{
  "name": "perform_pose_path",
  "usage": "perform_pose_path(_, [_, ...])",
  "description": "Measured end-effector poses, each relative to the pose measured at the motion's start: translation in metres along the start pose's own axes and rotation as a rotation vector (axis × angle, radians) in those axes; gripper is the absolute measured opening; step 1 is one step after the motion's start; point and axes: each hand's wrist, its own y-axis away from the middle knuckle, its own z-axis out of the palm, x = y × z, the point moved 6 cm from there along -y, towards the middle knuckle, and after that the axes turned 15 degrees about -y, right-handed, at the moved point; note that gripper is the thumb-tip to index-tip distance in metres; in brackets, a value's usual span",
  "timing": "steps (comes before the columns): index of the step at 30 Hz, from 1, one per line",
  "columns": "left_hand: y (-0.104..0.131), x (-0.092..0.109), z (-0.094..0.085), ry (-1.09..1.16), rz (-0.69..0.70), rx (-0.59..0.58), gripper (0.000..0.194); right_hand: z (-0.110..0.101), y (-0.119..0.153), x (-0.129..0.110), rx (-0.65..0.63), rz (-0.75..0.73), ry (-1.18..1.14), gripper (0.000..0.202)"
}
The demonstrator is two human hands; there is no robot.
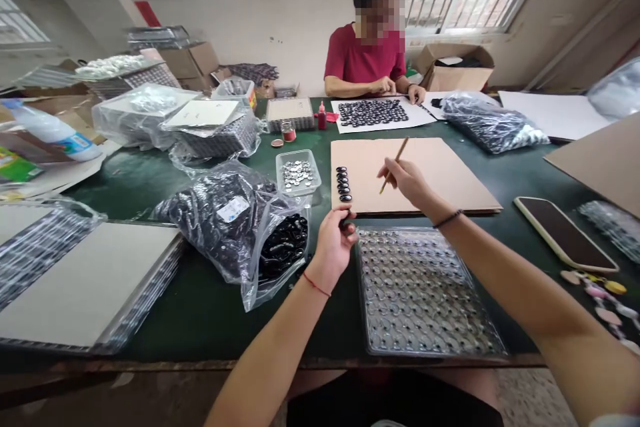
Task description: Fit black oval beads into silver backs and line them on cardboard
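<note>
Between the fingers of my left hand (337,235) is a small black piece, near the front left corner of a cardboard sheet (425,173). My right hand (407,180) grips a thin brush-like stick (395,165) above that sheet, its tip pointing down. Several glossy black pieces (343,184) lie in a column along the sheet's left edge. Just in front sits a clear tray (425,293) with rows of round hollows. An open plastic bag (215,213) of black pieces (285,245) lies left of my left hand, and a clear tub (299,173) holds small silvery parts.
Across the green table (210,337), a person in a red shirt (345,57) works over a white sheet (400,125) of black pieces. A red bottle (322,117) and small jar (289,131) stand mid-table. Stacked trays (95,280) lie left, a phone (565,233) right.
</note>
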Motion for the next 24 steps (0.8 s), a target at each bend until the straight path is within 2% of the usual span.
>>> perform_pose_path(2, [-0.001,0.001,0.000,-0.023,0.017,-0.008,0.018,-0.006,0.035,-0.002,-0.112,0.005,0.013,0.047])
perform_pose_path(5, [-0.003,0.000,0.002,-0.105,0.046,-0.012,0.022,-0.013,0.073,0.000,-0.248,-0.041,0.183,0.038])
perform_pose_path(9, [-0.003,0.000,0.005,-0.211,0.092,-0.010,0.025,-0.024,0.090,0.007,-0.244,-0.073,0.319,0.034])
perform_pose_path(14, [-0.001,-0.003,0.013,-0.385,0.111,-0.083,0.028,-0.032,0.101,0.005,-0.203,-0.129,0.308,0.033])
perform_pose_path(16, [0.003,-0.005,0.017,-0.545,0.172,-0.098,0.031,-0.034,0.109,0.000,-0.178,-0.160,0.265,0.033])
perform_pose_path(19, [0.014,-0.004,0.027,-0.923,0.368,-0.111,0.034,-0.033,0.122,-0.010,-0.167,-0.205,0.242,0.031])
perform_pose_path(22, [0.026,-0.007,0.039,-1.263,0.550,-0.151,0.026,-0.024,0.135,-0.022,-0.199,-0.313,0.247,0.028])
perform_pose_path(24, [0.030,-0.009,0.044,-1.395,0.623,-0.172,0.027,-0.018,0.142,-0.031,-0.219,-0.400,0.260,0.027])
